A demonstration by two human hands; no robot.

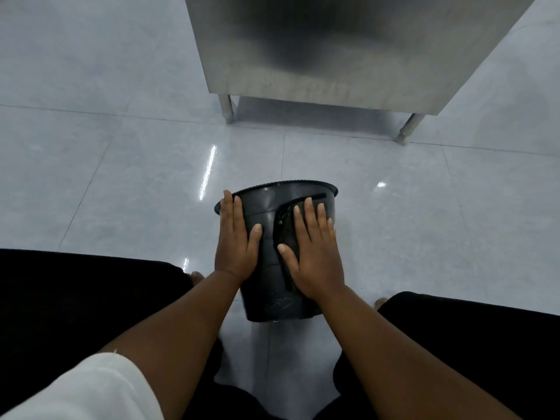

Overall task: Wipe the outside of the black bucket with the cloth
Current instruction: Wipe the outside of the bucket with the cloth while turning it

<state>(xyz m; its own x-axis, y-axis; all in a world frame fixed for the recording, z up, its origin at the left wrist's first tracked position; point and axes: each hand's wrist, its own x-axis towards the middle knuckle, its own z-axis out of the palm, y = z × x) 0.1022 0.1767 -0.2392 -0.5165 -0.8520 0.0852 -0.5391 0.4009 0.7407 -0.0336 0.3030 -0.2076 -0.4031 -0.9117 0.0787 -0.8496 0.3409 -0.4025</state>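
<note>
The black bucket (268, 268) stands on the tiled floor between my knees, tilted a little away from me, its ribbed rim at the far side. My left hand (235, 241) lies flat on the bucket's left side, fingers together and reaching to the rim. My right hand (312, 253) presses a dark cloth (283, 219) flat against the bucket's near right wall. The cloth is almost the bucket's colour; only its edges show beyond my fingers and thumb. The bucket's inside is hidden.
A stainless steel cabinet (333, 50) on short metal legs (228, 109) stands beyond the bucket. Glossy pale floor tiles (121, 177) spread all around. My legs in black cloth (75, 298) flank the bucket on both sides.
</note>
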